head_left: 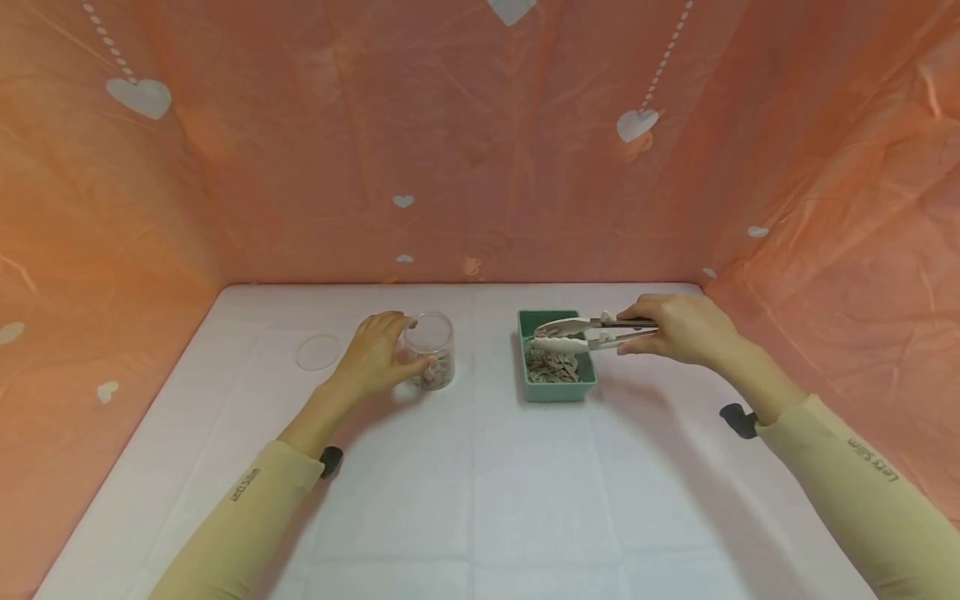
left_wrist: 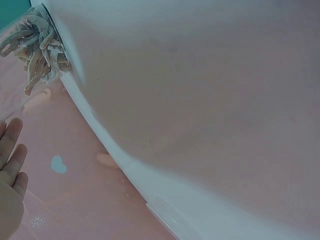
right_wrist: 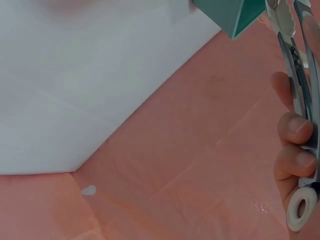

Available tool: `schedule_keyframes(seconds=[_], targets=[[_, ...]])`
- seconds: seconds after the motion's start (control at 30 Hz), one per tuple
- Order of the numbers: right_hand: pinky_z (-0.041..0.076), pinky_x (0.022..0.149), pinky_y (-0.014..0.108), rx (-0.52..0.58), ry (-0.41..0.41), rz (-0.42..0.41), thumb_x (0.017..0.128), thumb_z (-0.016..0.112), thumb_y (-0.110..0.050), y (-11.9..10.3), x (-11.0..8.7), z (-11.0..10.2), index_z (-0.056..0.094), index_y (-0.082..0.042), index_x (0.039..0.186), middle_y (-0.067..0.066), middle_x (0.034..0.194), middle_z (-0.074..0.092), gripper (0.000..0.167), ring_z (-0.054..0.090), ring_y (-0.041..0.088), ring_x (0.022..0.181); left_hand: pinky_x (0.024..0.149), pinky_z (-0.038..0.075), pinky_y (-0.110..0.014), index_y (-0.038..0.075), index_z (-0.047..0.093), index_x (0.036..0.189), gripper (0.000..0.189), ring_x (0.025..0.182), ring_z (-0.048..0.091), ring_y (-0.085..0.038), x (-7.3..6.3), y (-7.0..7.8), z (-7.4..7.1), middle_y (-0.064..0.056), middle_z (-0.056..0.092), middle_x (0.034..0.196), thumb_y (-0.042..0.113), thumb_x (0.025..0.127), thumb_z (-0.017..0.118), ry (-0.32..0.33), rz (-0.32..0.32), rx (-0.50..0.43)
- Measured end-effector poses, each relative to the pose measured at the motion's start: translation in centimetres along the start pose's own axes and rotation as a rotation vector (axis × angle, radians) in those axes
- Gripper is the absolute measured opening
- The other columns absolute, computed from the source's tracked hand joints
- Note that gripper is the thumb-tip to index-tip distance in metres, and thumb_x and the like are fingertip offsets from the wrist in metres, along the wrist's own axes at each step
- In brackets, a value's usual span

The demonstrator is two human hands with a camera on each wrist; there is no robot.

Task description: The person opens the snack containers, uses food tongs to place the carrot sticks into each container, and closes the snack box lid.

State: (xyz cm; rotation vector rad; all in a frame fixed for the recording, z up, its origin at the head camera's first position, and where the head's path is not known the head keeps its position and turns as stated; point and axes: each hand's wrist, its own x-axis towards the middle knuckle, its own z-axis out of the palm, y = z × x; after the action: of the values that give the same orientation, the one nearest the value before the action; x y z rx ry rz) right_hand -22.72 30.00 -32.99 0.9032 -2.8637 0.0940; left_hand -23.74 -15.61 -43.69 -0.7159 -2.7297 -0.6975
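My left hand (head_left: 380, 354) holds a clear jar (head_left: 433, 332) from its left side, thumb across the front and fingers behind. Greyish-brown strips (left_wrist: 37, 47) fill the jar's lower part. With my right hand (head_left: 678, 327) I grip a pair of metal tongs (head_left: 626, 323) with pale scalloped tips, pointing left over a green rectangular container (head_left: 555, 392). More of the same crinkled strips (head_left: 551, 367) lie in that container, below the tongs' tips. In the right wrist view, fingers (right_wrist: 295, 127) curl round the tongs' handles, and a white ring (right_wrist: 301, 209) shows at their end.
A clear round lid (head_left: 318, 352) lies on the white-covered table (head_left: 525, 500), left of the jar. Orange sheeting (head_left: 465, 150) with hearts rises behind the table and along both sides. The green container stands to the right of the jar, a gap between them.
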Motion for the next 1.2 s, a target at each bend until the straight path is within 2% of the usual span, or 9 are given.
schedule_keyframes(seconds=[0.13, 0.47, 0.77, 0.93, 1.2], targets=[[0.051, 0.064, 0.036, -0.015, 0.008, -0.001, 0.077, 0.091, -0.044, -0.2, 0.4, -0.6, 0.081, -0.013, 0.112, -0.003, 0.092, 0.072, 0.048, 0.062, 0.014, 0.073, 0.119, 0.032, -0.059, -0.005, 0.062, 0.131, 0.069, 0.135, 0.049, -0.043, -0.1, -0.1, 0.0, -0.025, 0.061, 0.135, 0.044, 0.087, 0.08, 0.0, -0.002, -0.004], [0.051, 0.059, 0.04, -0.026, 0.016, 0.027, 0.078, 0.09, -0.044, -1.3, 2.0, -2.4, 0.079, -0.016, 0.115, 0.0, 0.103, 0.075, 0.047, 0.069, 0.023, 0.079, 0.12, 0.03, -0.058, -0.004, 0.062, 0.132, 0.069, 0.136, 0.048, -0.042, -0.2, -0.3, -0.1, -0.025, 0.06, 0.136, 0.045, 0.087, 0.079, -0.005, -0.008, -0.009], [0.052, 0.06, 0.04, -0.015, 0.016, -0.031, 0.081, 0.088, -0.046, -3.0, 4.2, -3.6, 0.079, -0.016, 0.114, -0.001, 0.101, 0.074, 0.046, 0.067, 0.02, 0.08, 0.12, 0.03, -0.058, -0.004, 0.061, 0.133, 0.069, 0.137, 0.048, -0.042, -0.2, -0.3, -0.1, -0.024, 0.06, 0.137, 0.045, 0.088, 0.079, -0.02, -0.014, -0.014], [0.051, 0.059, 0.039, -0.001, 0.028, -0.051, 0.079, 0.089, -0.047, -4.1, 5.5, -4.1, 0.079, -0.021, 0.115, -0.006, 0.098, 0.072, 0.045, 0.066, 0.017, 0.079, 0.119, 0.031, -0.058, -0.004, 0.062, 0.133, 0.069, 0.135, 0.049, -0.041, 0.0, -0.2, -0.1, -0.023, 0.061, 0.136, 0.045, 0.087, 0.079, -0.015, -0.012, -0.011], [0.053, 0.064, 0.042, 0.009, 0.043, -0.101, 0.08, 0.088, -0.048, -5.8, 7.6, -3.8, 0.078, -0.023, 0.118, -0.006, 0.102, 0.072, 0.046, 0.068, 0.018, 0.085, 0.118, 0.033, -0.059, -0.005, 0.062, 0.132, 0.069, 0.134, 0.05, -0.042, 0.0, -0.3, 0.0, -0.024, 0.062, 0.134, 0.045, 0.086, 0.079, -0.007, 0.0, 0.004]])
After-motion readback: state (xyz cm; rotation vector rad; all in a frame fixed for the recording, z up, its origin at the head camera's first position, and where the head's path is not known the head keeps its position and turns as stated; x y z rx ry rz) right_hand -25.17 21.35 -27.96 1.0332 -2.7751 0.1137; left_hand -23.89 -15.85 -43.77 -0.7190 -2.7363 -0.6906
